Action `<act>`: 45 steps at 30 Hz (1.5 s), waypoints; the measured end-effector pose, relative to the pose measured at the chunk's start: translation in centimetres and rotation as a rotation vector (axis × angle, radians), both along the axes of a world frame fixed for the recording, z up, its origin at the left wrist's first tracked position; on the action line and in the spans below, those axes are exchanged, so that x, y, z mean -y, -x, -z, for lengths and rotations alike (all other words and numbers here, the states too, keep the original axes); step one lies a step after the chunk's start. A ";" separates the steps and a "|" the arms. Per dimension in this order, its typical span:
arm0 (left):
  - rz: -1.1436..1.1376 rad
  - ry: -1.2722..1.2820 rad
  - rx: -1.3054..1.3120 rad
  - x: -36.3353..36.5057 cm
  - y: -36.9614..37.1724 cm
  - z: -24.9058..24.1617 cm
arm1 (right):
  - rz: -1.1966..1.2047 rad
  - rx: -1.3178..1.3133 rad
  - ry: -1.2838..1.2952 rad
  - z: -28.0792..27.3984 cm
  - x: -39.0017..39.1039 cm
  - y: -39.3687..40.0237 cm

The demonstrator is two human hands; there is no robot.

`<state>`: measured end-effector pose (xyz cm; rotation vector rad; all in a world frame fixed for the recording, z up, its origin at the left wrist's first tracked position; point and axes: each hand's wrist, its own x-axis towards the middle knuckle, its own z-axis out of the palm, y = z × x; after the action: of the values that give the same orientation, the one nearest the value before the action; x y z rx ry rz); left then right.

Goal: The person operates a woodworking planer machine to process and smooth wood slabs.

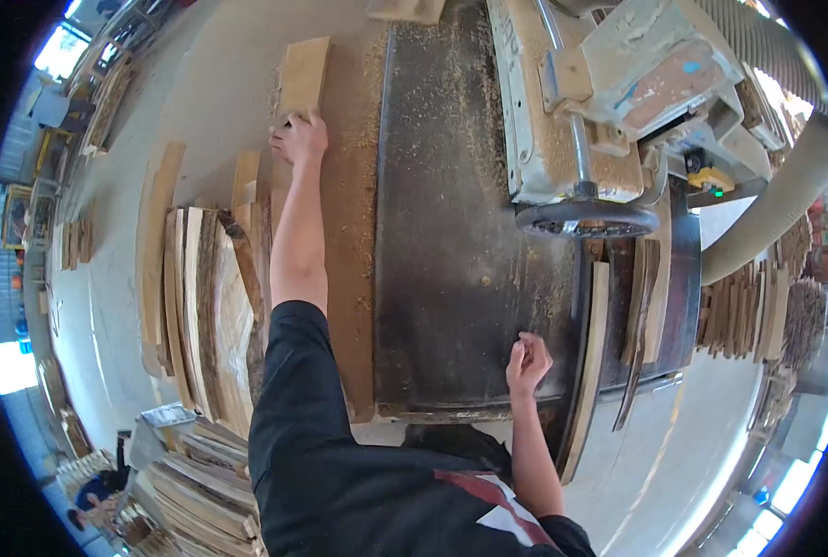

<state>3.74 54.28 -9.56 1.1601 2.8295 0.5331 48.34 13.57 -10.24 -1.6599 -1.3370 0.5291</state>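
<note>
The dark metal surface (pixel 451 241) of a big woodworking machine fills the middle of the view, w/ sawdust spread over it, thicker toward the top and the left edge. On its upper right sits the pale machine head (pixel 609 84) w/ a black handwheel (pixel 587 221) at its lower side, and a ribbed grey dust hose (pixel 785 158) bends away on the far right. Left of the surface a wide wooden strip runs along, and beside it, on the concrete floor (pixel 107 306), stands a stack of rough boards (pixel 209 316) on edge; more boards lean at the right side of the machine (pixel 637 306), and another pile (pixel 200 483) is at bottom left. The person wears a black short-sleeve shirt. The left hand (pixel 299 139) is stretched far out, arm nearly straight, its fingers closed on the near end of a short wood block (pixel 303 76), which lies flat at the top left, just left of the metal surface, amid sawdust. The right hand (pixel 528 362) hovers over the near right part of the surface, holding nothing I can see; its fingers are loosely curled together, tips close to the thumb, approx. over the edge where a thin board stands.
</note>
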 end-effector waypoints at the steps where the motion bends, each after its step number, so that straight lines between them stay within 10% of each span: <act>1: -0.028 -0.084 0.178 -1.4 1.6 0.2 | 0.008 -0.015 -0.009 0.0 -0.1 0.1; 4: 0.035 -0.737 0.815 -5.2 4.6 2.5 | 0.023 -0.039 -0.018 0.8 -0.1 0.1; 8: -0.093 -0.250 0.373 -2.6 0.3 -0.9 | -0.012 -0.070 -0.035 1.0 0.0 -0.1; 15: 0.243 -0.188 0.032 1.4 -6.4 2.6 | 0.022 -0.014 -0.051 0.6 -0.1 -0.4; 33: 0.463 -0.036 -0.147 33.1 -11.2 -0.5 | -0.046 -0.449 -0.084 2.0 0.9 -0.6; 42: 0.372 -0.169 0.340 48.7 -13.1 -13.1 | -0.352 -0.673 0.223 -2.2 11.6 -2.7; 45: 0.236 -0.384 1.069 55.5 -12.9 -8.4 | -0.519 -0.526 0.386 -3.6 16.4 -2.6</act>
<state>16.65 -1.20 -1.12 0.8267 1.6980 1.2383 50.94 -2.85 -6.68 -1.3033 -1.3021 1.4965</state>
